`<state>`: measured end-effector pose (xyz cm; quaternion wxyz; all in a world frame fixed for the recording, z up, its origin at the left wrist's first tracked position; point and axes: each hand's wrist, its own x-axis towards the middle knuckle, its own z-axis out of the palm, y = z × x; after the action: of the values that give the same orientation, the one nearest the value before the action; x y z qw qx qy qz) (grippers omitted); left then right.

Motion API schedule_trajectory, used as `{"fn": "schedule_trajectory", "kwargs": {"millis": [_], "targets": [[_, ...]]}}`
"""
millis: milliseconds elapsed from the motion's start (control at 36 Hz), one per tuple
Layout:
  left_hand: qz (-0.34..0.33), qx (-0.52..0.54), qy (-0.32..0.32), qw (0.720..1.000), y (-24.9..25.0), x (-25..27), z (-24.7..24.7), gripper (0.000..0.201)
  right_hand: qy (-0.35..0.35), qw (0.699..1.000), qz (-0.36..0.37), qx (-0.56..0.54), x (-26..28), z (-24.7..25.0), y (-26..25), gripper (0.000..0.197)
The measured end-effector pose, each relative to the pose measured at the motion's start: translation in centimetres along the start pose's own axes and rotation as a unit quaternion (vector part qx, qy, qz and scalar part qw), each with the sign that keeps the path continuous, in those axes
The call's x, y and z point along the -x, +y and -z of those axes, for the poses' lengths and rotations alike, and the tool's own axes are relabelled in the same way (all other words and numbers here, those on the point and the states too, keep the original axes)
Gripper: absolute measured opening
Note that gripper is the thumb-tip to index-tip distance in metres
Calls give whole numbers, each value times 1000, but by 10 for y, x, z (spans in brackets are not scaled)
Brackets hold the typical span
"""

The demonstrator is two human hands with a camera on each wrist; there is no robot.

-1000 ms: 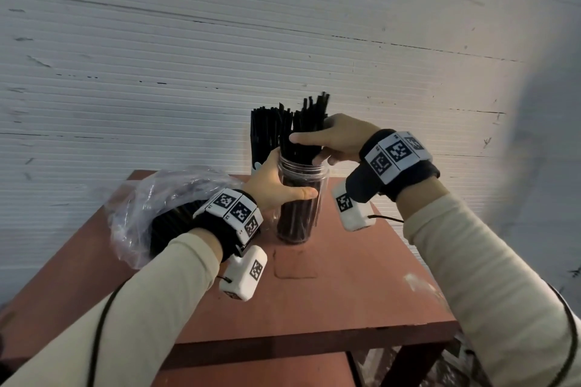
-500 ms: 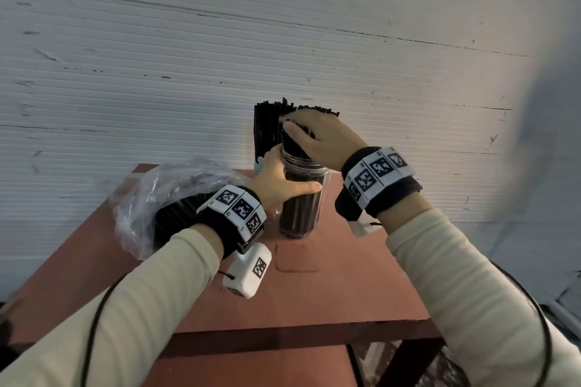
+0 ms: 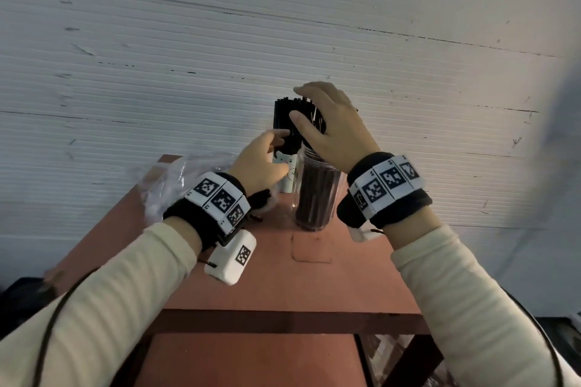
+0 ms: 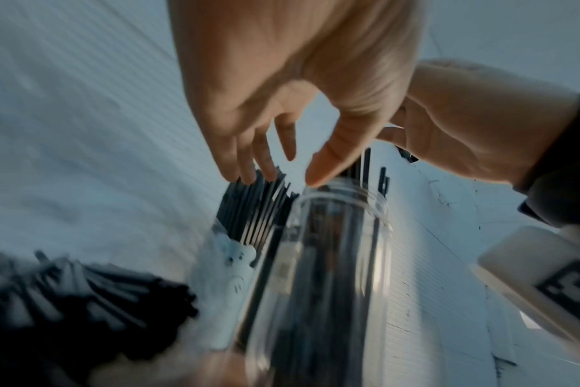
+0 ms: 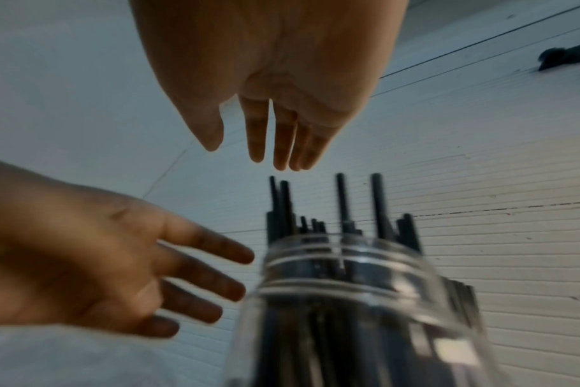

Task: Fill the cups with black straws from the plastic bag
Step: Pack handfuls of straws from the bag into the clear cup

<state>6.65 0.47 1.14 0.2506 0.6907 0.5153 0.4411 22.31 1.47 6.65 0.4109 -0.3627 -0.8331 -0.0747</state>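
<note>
Head view: a tall clear plastic cup (image 3: 317,195) stands at centre of the reddish-brown table top (image 3: 311,286), packed with black straws (image 3: 314,198). At its 11 o'clock, touching or just beside it, stands a white cup with a printed face (image 3: 287,173), also full of black straws. The crumpled clear plastic bag (image 3: 169,185) lies at 9 o'clock of the clear cup, more straws showing dark inside it.

Step in hand, as judged: levelling the load in the clear cup. A few straws stand proud of the rest in the right wrist view.

Right hand (image 3: 330,132): above the cup mouth, fingers straight and slightly spread, grasping nothing. Right wrist view shows the fingertips (image 5: 282,162) just clear of the tallest straw ends; contact not certain.

Left hand (image 3: 261,163): at 9 o'clock of the clear cup, fingers extended and relaxed, released, grasping nothing. Left wrist view blurred; thumb tip near the cup rim, touch not resolvable.

Next move, judged: press the proud straws flat with the right palm, left hand steadying the cup wall against tipping; then return to the bag if room remains.
</note>
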Motion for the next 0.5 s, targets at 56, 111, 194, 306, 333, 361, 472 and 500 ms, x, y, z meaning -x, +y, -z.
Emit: {"fn": "schedule_trajectory", "kwargs": {"millis": [56,111,194,306,333,361,472,500], "targets": [[-32,-17,48,998,0,7,20,43,33,999,14,-36,1,-9,-14,30],[-38,-22,86,995,-4,13,40,39,27,997,10,-76,4,-22,-29,18],[-25,-66,123,990,-9,24,67,26,-68,990,-40,-117,9,-47,-46,16],[19,-166,97,981,-30,32,95,25,-271,953,-94,-94,16,-81,-62,26],[30,-180,72,980,-36,34,101,27,-320,940,-95,-71,16,-90,-66,29],[43,-189,47,980,-40,36,104,30,-364,925,-95,-48,16,-97,-70,33],[45,-213,-23,976,-53,44,109,40,-456,885,-97,5,16,-121,-80,46],[42,-216,-35,975,-56,45,109,41,-470,877,-98,23,16,-126,-81,54]]}}
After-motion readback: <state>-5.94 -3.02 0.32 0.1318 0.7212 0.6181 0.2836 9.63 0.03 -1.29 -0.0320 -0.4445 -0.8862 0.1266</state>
